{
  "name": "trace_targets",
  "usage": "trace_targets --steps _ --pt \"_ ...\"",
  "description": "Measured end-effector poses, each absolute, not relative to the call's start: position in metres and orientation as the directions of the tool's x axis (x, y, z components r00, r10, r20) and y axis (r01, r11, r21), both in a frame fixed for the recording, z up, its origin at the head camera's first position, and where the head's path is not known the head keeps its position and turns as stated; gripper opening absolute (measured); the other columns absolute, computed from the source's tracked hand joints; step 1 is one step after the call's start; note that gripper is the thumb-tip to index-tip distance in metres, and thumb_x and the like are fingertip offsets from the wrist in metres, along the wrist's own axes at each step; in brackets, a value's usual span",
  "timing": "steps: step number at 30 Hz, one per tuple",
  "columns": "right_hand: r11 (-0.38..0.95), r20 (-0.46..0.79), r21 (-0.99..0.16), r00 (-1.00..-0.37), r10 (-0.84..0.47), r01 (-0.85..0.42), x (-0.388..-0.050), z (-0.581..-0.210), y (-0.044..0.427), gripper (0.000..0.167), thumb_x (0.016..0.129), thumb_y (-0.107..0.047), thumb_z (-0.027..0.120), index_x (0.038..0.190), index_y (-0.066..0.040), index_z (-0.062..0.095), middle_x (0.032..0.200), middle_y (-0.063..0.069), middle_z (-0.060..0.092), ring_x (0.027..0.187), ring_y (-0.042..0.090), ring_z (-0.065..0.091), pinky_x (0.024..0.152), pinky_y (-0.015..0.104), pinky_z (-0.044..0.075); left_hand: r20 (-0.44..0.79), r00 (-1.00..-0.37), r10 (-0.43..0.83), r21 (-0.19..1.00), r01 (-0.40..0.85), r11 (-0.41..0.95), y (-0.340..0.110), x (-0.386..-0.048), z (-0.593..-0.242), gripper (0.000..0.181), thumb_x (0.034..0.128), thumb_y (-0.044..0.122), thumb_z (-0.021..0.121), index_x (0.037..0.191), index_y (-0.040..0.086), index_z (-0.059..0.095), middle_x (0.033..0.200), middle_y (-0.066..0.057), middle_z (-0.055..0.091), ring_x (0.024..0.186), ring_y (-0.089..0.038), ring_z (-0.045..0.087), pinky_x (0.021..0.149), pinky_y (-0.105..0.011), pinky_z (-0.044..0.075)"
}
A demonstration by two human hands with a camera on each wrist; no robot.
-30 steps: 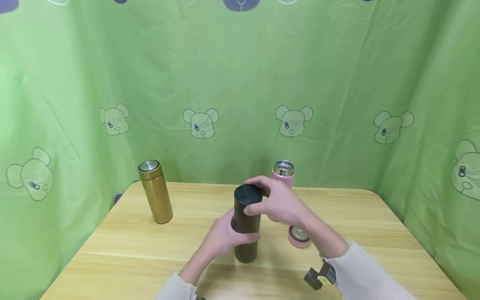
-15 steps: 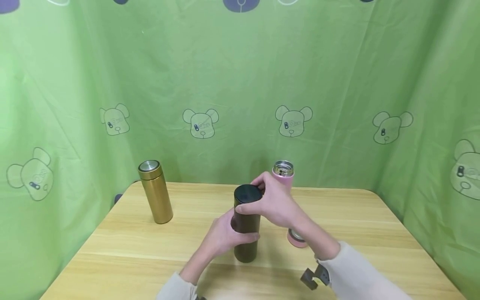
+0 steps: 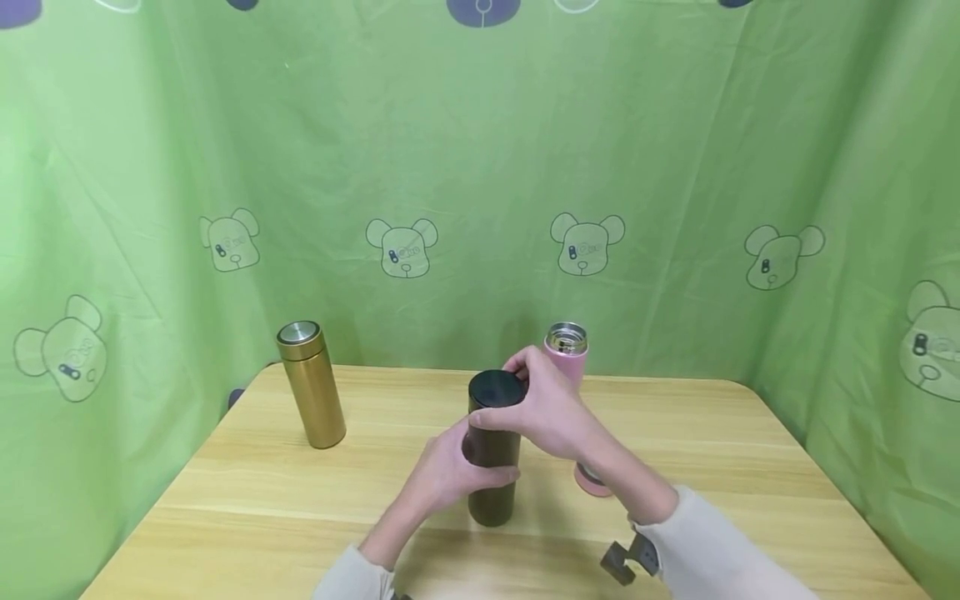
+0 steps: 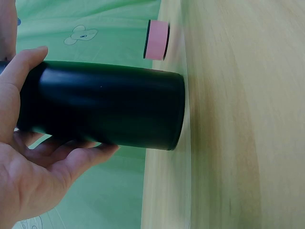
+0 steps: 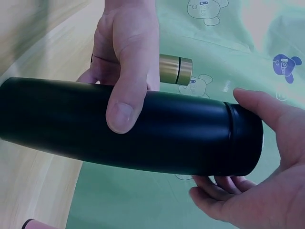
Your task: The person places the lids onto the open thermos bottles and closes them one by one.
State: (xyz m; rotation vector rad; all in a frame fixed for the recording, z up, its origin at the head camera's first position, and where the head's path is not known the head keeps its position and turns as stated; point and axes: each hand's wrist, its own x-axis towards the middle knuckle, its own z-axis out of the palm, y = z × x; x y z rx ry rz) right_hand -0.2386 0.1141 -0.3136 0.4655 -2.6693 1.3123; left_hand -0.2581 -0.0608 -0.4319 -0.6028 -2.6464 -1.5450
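A black bottle (image 3: 492, 500) stands upright on the table, its lid (image 3: 497, 388) on top. The left hand (image 3: 448, 473) grips the middle of its body, thumb across the front. Around the lid, the right hand (image 3: 551, 408) pinches with its thumb at the near side and fingers at the far side. The right wrist view shows the lid (image 5: 247, 140) between thumb and fingers of the right hand (image 5: 271, 167), a thin gap line below it. In the left wrist view the left hand (image 4: 33, 176) holds the bottle body (image 4: 105, 105).
A gold bottle (image 3: 315, 400) with its lid on stands at the table's left. Behind the right hand is a pink bottle (image 3: 567, 362) without a lid, its steel mouth showing. The pink lid (image 3: 592, 483) lies partly hidden by the right forearm. A green curtain (image 3: 480, 167) hangs behind.
The right hand has turned around the black lid, its thumb shifting left along the near side, and its forearm now covers more of the pink lid. The left hand has stayed in place.
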Motion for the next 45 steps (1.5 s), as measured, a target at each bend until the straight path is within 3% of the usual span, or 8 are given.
trace_targets --steps 8,10,15,19,24,31,38,45 --pt "0.596 0.148 -0.727 -0.926 -0.348 -0.341 -0.235 -0.304 0.123 0.094 0.075 -0.043 0.088 0.150 -0.012 0.040 0.139 0.012 0.056 0.130 0.034 0.055 0.107 0.054 0.047 0.207 -0.924 0.320 0.841 0.336 0.425 -0.061 -0.258 -0.431 0.067 0.0703 0.059 0.085 0.126 0.032 0.060 0.108 0.008 0.072 0.099 -0.013 0.068 0.089 -0.042 0.053" --pt "0.568 0.116 -0.754 -0.918 -0.379 -0.330 -0.236 -0.301 0.125 0.097 0.076 -0.037 0.088 0.155 -0.016 0.036 0.143 0.011 0.055 0.136 0.036 0.051 0.106 0.054 0.048 0.208 -0.926 0.317 0.840 0.335 0.428 -0.061 -0.258 -0.431 0.066 0.0697 0.059 0.085 0.124 0.031 0.061 0.108 0.009 0.072 0.099 -0.013 0.068 0.089 -0.042 0.053" --pt "0.519 0.089 -0.793 -0.903 -0.420 -0.319 -0.238 -0.294 0.130 0.085 0.075 -0.021 0.087 0.150 -0.018 0.046 0.135 0.008 0.063 0.128 0.029 0.057 0.092 0.041 0.051 0.192 -0.929 0.315 0.844 0.321 0.430 -0.061 -0.257 -0.431 0.066 0.0693 0.061 0.084 0.123 0.033 0.061 0.108 0.010 0.072 0.100 -0.012 0.067 0.090 -0.041 0.053" --pt "0.532 0.106 -0.773 -0.898 -0.428 -0.345 -0.240 -0.293 0.132 0.077 0.075 -0.020 0.086 0.144 -0.016 0.054 0.130 0.008 0.067 0.123 0.025 0.061 0.103 0.048 0.046 0.181 -0.931 0.318 0.850 0.310 0.425 -0.060 -0.257 -0.430 0.066 0.0696 0.061 0.084 0.124 0.033 0.060 0.109 0.011 0.071 0.101 -0.012 0.067 0.090 -0.042 0.053" --pt "0.543 0.106 -0.769 -0.905 -0.413 -0.337 -0.241 -0.293 0.132 0.074 0.074 -0.021 0.087 0.141 -0.014 0.057 0.127 0.006 0.069 0.118 0.023 0.062 0.103 0.047 0.045 0.182 -0.928 0.324 0.850 0.314 0.423 -0.060 -0.258 -0.431 0.066 0.0700 0.061 0.084 0.125 0.034 0.060 0.110 0.011 0.071 0.102 -0.012 0.067 0.090 -0.042 0.053" --pt "0.554 0.123 -0.758 -0.910 -0.396 -0.343 -0.241 -0.294 0.132 0.072 0.073 -0.026 0.089 0.138 -0.016 0.060 0.125 0.005 0.070 0.114 0.021 0.064 0.094 0.037 0.046 0.189 -0.929 0.319 0.845 0.319 0.428 -0.060 -0.258 -0.432 0.067 0.0693 0.062 0.084 0.124 0.033 0.060 0.109 0.011 0.071 0.101 -0.012 0.067 0.090 -0.041 0.053" --pt "0.531 0.132 -0.792 -0.933 -0.334 -0.302 -0.239 -0.299 0.129 0.068 0.069 -0.028 0.092 0.131 -0.018 0.064 0.116 0.004 0.072 0.101 0.022 0.064 0.070 0.033 0.054 0.195 -0.930 0.313 0.844 0.321 0.430 -0.060 -0.258 -0.432 0.067 0.0691 0.062 0.084 0.125 0.034 0.060 0.107 0.011 0.071 0.099 -0.011 0.067 0.089 -0.040 0.053" --pt "0.529 0.171 -0.795 -0.946 -0.276 -0.298 -0.241 -0.306 0.122 0.067 0.067 -0.033 0.094 0.120 -0.011 0.059 0.107 0.007 0.068 0.098 0.021 0.065 0.086 0.036 0.056 0.187 -0.931 0.315 0.848 0.315 0.426 -0.060 -0.258 -0.431 0.070 0.0697 0.060 0.084 0.130 0.036 0.058 0.109 0.011 0.071 0.100 -0.012 0.067 0.088 -0.039 0.053"
